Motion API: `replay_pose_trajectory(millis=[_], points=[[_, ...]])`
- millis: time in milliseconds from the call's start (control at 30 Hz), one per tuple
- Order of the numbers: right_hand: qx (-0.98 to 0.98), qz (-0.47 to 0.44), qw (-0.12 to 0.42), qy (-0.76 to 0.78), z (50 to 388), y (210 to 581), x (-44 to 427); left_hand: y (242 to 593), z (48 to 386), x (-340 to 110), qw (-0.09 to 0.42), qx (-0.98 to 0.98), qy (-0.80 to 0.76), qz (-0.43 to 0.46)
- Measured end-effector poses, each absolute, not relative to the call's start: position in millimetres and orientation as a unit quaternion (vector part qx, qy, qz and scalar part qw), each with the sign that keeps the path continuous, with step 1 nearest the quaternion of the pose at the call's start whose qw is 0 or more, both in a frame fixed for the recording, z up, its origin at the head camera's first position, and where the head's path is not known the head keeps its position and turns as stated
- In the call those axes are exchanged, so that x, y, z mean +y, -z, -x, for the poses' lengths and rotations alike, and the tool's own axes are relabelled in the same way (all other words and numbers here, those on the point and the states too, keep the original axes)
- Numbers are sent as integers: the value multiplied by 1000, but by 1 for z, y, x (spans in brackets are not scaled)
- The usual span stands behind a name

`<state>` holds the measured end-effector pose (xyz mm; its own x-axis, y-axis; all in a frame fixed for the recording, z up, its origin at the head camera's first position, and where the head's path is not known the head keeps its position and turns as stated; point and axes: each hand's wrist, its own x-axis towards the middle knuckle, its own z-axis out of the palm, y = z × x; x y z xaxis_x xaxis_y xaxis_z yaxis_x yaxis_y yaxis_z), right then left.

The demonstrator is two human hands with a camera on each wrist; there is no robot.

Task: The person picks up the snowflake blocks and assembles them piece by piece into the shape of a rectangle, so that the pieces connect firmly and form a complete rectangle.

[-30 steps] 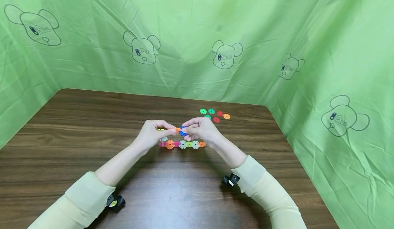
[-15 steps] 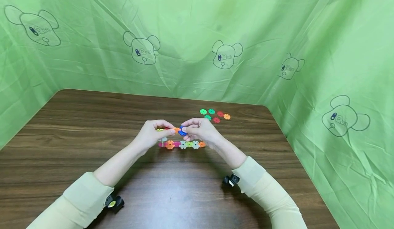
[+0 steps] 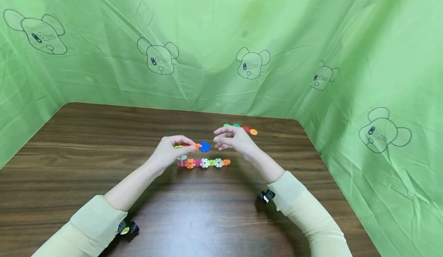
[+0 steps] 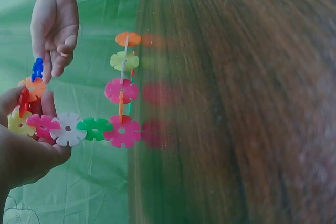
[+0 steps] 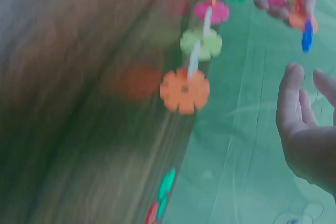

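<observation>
Nearest me, black cameras [image 3: 129,231] sit at my sleeves [image 3: 98,218], in front of the chain [image 3: 212,163], which rests on the table [image 3: 194,218] and rises at its left; there my left hand [image 3: 167,153] pinches it near the blue disc [image 3: 205,146]. My right hand [image 3: 239,141], fingers loosely bent, hovers just right of that disc. Beyond the chain lie loose discs [image 3: 253,132], then a green sheet [image 3: 207,92] with 5 bear heads [image 3: 160,60], their small lettering starting with Q, unclear after.

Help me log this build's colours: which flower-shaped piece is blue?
The blue piece is at the raised end of the chain held by the left hand, joined to an orange piece. No other piece in view is blue.
</observation>
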<state>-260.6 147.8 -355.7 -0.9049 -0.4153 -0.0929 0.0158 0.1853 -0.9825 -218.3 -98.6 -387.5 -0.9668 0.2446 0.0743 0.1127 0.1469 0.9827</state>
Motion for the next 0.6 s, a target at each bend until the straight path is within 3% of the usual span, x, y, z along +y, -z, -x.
replay_pose_trajectory(millis=[600], points=[[831,146,79,530,309,375,216,385,217,-102,76,752,-646,-104]])
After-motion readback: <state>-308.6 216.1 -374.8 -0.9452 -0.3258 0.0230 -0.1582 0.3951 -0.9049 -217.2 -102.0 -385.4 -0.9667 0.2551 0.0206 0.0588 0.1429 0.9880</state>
